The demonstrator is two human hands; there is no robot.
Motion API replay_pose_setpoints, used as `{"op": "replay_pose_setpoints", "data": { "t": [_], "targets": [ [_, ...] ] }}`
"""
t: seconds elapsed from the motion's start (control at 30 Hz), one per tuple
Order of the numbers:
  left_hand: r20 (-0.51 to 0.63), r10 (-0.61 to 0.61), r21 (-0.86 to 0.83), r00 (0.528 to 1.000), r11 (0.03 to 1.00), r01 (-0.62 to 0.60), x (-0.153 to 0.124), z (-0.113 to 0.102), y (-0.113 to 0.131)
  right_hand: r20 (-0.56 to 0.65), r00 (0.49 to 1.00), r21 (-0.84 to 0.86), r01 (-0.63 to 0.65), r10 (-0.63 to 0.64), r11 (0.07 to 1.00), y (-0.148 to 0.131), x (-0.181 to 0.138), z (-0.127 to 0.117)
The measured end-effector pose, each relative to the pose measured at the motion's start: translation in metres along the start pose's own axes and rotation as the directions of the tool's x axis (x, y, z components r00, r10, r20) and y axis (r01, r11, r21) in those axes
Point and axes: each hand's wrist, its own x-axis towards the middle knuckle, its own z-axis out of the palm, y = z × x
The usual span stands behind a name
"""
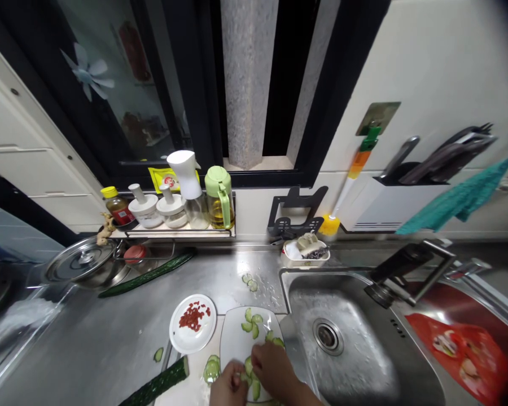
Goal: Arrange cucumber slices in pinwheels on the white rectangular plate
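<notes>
A: While both hands crowd the bottom edge, look at the white plate (237, 338) — left hand (228, 389) at six o'clock, right hand (273, 369) just beside it, both down among the cucumber slices (250, 322).

B: Gripping anything?

A: The left hand's fingers curl in, seemingly pinching a slice; the right hand lies knuckles-up over the slices, so I cannot tell what it grips.

B: Best way to handle this?

A: My judgement: light fingertip pinches, one slice at a time, laid flat without stacking, since they look wet and slippery.

B: And the slices themselves?

A: Thin pale-green rounds with darker rims, scattered toward the plate's twelve o'clock, and strays on the steel counter (110, 344) beyond. A cut cucumber (158, 386) lies at eight o'clock, and a small dish of red bits (193, 323) at ten.
</notes>
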Motion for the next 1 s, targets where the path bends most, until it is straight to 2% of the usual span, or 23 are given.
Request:
{"op": "replay_pose_setpoints", "data": {
  "t": [0.27,0.73,1.0],
  "targets": [
    [-0.037,-0.035,0.096,0.999,0.995,0.039,0.0006,0.0044,0.0042,0.017,1.0,-0.054,0.026,-0.025,0.998,0.0027,0.0022,0.0022],
    [0.007,-0.036,0.168,0.999,0.985,0.034,-0.0003,0.0029,0.0093,0.061,0.997,-0.048,0.04,-0.037,0.998,0.0007,0.0025,0.0054],
    [0.098,0.06,0.359,0.993,0.929,-0.092,-0.001,0.0017,0.009,0.044,0.998,-0.053,0.057,-0.054,0.997,-0.0016,0.0013,0.0087]
  ]
}}
